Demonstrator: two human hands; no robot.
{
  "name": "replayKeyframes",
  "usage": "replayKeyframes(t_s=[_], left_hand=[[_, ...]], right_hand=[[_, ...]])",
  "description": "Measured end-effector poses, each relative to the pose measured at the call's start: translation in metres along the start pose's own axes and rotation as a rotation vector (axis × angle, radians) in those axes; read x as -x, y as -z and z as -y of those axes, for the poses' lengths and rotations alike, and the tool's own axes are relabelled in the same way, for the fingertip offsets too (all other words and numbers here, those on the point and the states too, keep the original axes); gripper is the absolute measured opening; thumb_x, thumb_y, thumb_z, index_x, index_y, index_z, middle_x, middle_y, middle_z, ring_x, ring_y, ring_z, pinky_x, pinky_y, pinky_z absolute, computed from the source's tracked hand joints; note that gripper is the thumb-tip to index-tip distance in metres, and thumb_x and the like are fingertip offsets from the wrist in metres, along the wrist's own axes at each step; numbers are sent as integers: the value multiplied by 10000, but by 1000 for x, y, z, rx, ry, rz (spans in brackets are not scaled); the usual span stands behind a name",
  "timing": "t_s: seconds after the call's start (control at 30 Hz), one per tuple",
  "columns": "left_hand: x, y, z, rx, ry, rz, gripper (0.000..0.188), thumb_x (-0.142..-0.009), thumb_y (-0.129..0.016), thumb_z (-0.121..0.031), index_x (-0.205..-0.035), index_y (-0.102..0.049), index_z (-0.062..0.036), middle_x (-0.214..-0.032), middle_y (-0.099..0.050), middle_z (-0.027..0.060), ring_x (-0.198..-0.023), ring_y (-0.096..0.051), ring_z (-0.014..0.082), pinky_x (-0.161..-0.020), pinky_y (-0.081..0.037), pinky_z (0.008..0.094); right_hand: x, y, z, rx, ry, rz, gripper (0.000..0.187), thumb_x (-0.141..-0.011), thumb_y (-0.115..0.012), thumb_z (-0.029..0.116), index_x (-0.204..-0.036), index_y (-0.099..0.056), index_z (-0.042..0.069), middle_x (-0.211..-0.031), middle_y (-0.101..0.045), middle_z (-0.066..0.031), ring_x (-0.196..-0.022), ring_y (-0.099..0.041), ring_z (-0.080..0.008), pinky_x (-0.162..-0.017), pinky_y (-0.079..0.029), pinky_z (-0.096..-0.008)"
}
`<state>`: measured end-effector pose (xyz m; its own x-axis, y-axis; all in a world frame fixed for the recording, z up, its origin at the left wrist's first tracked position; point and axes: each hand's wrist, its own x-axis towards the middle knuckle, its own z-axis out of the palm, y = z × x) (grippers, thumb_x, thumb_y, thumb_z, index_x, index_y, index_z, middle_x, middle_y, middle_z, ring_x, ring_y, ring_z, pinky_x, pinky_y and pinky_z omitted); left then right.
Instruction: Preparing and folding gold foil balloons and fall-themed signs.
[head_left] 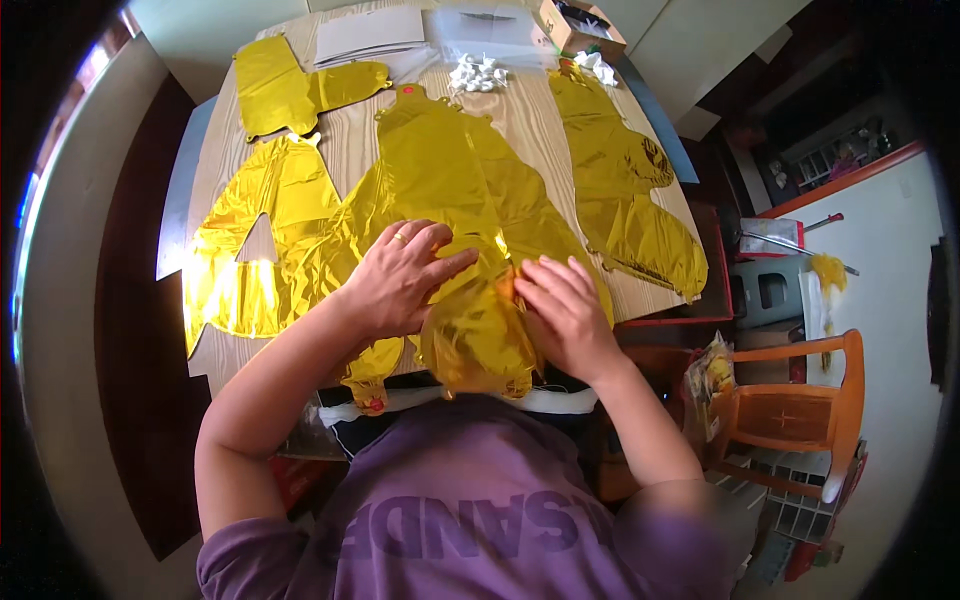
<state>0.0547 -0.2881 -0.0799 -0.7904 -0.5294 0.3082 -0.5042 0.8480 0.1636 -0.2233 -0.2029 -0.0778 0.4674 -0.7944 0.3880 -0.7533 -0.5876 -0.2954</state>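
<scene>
I see the foil (460, 200) lying lengthwise far-to-near, left hand (388, 282) and right hand (570, 312) both touching it, grips I cannot tell.

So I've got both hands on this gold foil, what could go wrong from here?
The thin gold foil is bunched between your left hand and right hand, so it might crease or tear. A tug could also drag the gold piece with the triangular opening, lying close by. And a foil end reaches down near your purple shirt, where it may snag.
</scene>
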Motion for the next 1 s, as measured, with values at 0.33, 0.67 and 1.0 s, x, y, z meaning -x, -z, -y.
replayKeyframes(t_s=[0.33, 0.67, 1.0], left_hand=[[-3, 4, 1, 6, 2, 71, 674, -785, -674, -355, -1424, -529, -195, -1269, -509, 156, -1236, -480, 361, -1055, -394, 505], [0, 1, 1, 63, 42, 21, 706, -786, -694, -383, -1433, -503, -175, -1286, -508, 145, -1242, -479, 366, -1066, -391, 501], [4, 17, 15, 183, 89, 64, 628, -762, -751, -240, -1345, -565, -101, -1320, -522, 157, -1265, -489, 377, -1068, -402, 482]], right_hand=[[-2, -14, 18, 20, 5, 142, 487, -969, -607, 299, -1371, -549, 31, -1489, -479, -134, -1394, -417, -331, -1188, -223, -552], [-1, 7, 3, -64, 6, 83, 391, -951, -624, 207, -1309, -610, 52, -1425, -555, -104, -1367, -465, -312, -1174, -276, -530], [9, 20, 14, -80, 42, 9, 498, -898, -679, 344, -1280, -608, 32, -1341, -580, -130, -1245, -524, -321, -1092, -364, -483]])
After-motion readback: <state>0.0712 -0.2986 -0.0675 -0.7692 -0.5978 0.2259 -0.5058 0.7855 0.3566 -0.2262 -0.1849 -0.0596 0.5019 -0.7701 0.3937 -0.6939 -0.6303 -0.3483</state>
